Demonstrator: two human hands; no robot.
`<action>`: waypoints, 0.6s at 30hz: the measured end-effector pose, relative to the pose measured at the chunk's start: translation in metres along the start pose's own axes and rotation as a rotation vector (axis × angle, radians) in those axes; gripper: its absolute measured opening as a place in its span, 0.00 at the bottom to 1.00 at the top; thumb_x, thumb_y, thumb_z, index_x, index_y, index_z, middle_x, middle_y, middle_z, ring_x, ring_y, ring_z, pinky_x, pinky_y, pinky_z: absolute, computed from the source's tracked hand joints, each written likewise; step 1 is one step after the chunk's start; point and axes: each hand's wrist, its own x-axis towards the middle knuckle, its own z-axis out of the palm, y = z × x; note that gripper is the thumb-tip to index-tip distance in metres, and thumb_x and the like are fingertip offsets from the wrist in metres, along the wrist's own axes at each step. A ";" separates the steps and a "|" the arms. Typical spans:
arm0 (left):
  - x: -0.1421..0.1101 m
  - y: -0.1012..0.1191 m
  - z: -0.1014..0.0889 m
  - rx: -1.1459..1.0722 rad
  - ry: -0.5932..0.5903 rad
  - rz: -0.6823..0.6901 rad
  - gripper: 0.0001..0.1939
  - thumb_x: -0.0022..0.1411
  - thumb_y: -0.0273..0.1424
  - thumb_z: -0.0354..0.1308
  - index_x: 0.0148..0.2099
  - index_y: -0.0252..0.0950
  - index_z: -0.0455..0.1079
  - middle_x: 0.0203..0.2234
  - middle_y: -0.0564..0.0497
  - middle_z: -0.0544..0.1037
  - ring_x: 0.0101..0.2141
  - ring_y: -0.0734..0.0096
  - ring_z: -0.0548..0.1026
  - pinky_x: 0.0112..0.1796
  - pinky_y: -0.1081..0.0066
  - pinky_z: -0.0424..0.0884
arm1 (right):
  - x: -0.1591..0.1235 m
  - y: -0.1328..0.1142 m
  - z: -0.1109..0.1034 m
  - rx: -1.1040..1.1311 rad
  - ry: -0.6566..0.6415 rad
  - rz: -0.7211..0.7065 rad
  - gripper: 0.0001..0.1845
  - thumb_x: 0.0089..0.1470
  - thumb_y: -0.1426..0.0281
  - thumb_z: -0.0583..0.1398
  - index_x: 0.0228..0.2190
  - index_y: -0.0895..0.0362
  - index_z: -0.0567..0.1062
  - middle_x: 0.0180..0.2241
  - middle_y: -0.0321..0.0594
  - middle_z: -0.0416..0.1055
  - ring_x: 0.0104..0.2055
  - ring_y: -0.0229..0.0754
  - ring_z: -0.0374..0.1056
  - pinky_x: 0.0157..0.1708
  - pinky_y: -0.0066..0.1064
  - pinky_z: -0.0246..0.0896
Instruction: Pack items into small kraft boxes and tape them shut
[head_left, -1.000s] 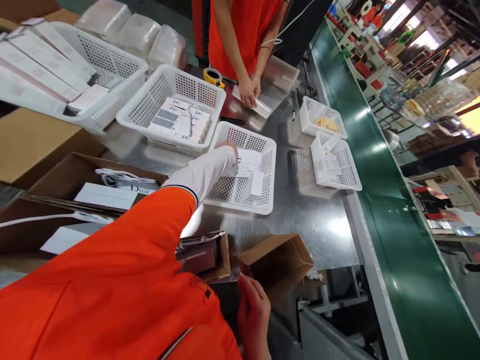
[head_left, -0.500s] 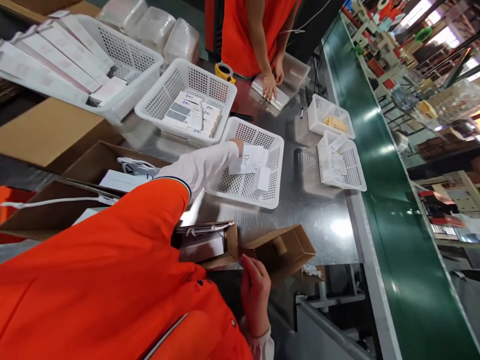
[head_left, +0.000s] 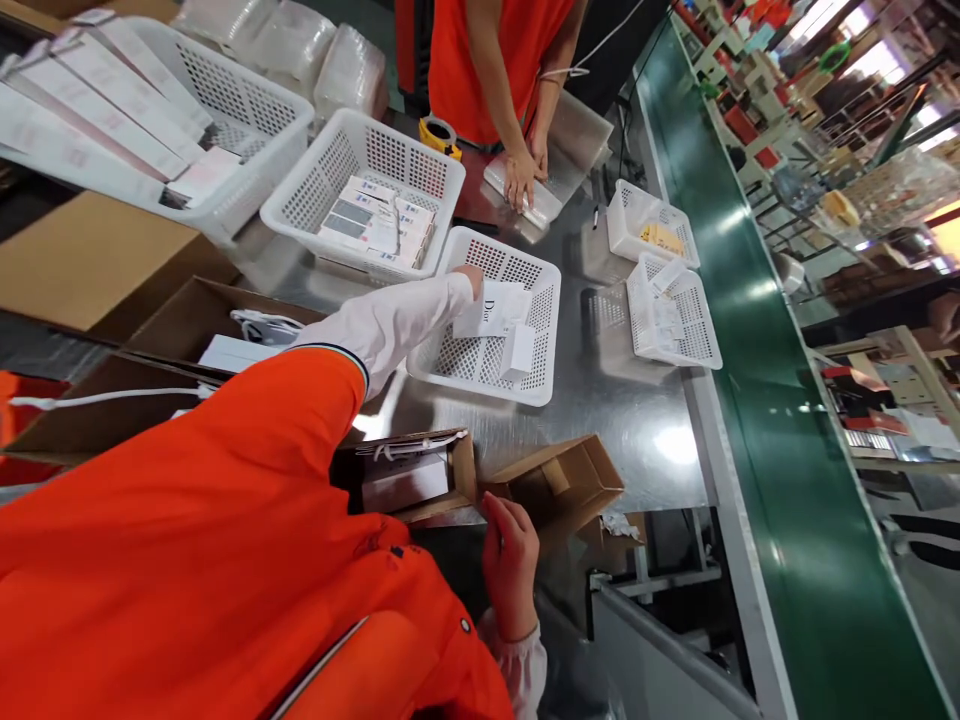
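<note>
My left hand [head_left: 474,279] reaches over the near rim of a white perforated basket [head_left: 556,300], at the edge of a white "Dior" card or flat packet [head_left: 501,308]. Its fingers are mostly hidden, so its grip cannot be made out. A small white box [head_left: 517,352] lies beside the packet in that basket. My right hand [head_left: 511,560] hangs low by the table edge, fingers loosely extended and nothing seen in them. Its fingertips are close to the corner of an open cardboard box [head_left: 577,490]. Left of that stands another carton [head_left: 463,470] holding a white box [head_left: 405,482] and white cord.
A basket of small boxes [head_left: 360,130] and one of long white cartons [head_left: 225,75] stand left. Two small baskets [head_left: 652,215] [head_left: 675,310] sit beside the green conveyor [head_left: 757,330]. Across the table, a co-worker's hands [head_left: 523,180] press on clear plastic film [head_left: 577,150].
The whole view has shifted slightly. My left hand stays at the Dior packet and my right hand stays near the cardboard box. The co-worker's hands have moved slightly on the film.
</note>
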 end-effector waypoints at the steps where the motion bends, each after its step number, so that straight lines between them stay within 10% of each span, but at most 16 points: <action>1: -0.005 0.003 -0.008 -0.004 0.030 -0.015 0.13 0.75 0.33 0.63 0.54 0.27 0.77 0.48 0.44 0.81 0.46 0.67 0.79 0.51 0.63 0.77 | 0.001 0.000 -0.001 0.006 -0.004 0.001 0.21 0.69 0.75 0.53 0.47 0.54 0.86 0.40 0.48 0.84 0.42 0.46 0.82 0.42 0.34 0.81; 10: -0.104 0.018 -0.106 -0.150 0.325 0.182 0.22 0.72 0.30 0.61 0.65 0.29 0.76 0.56 0.44 0.81 0.53 0.65 0.74 0.59 0.63 0.68 | 0.039 0.010 -0.030 0.194 0.112 0.109 0.21 0.69 0.61 0.59 0.56 0.58 0.80 0.48 0.55 0.82 0.48 0.49 0.81 0.50 0.42 0.80; 15: -0.161 0.030 -0.111 -0.354 0.010 0.379 0.28 0.62 0.45 0.67 0.59 0.35 0.82 0.43 0.52 0.82 0.51 0.56 0.79 0.53 0.63 0.71 | 0.102 0.014 -0.046 0.361 0.178 0.256 0.47 0.66 0.47 0.55 0.73 0.63 0.55 0.67 0.66 0.66 0.66 0.51 0.71 0.61 0.44 0.72; 18: -0.181 0.043 -0.094 -0.353 -0.073 0.430 0.30 0.59 0.50 0.67 0.57 0.39 0.83 0.42 0.52 0.82 0.51 0.54 0.79 0.52 0.61 0.71 | 0.118 0.012 -0.054 0.462 0.076 0.260 0.46 0.64 0.44 0.55 0.70 0.63 0.61 0.65 0.63 0.70 0.65 0.50 0.72 0.62 0.42 0.71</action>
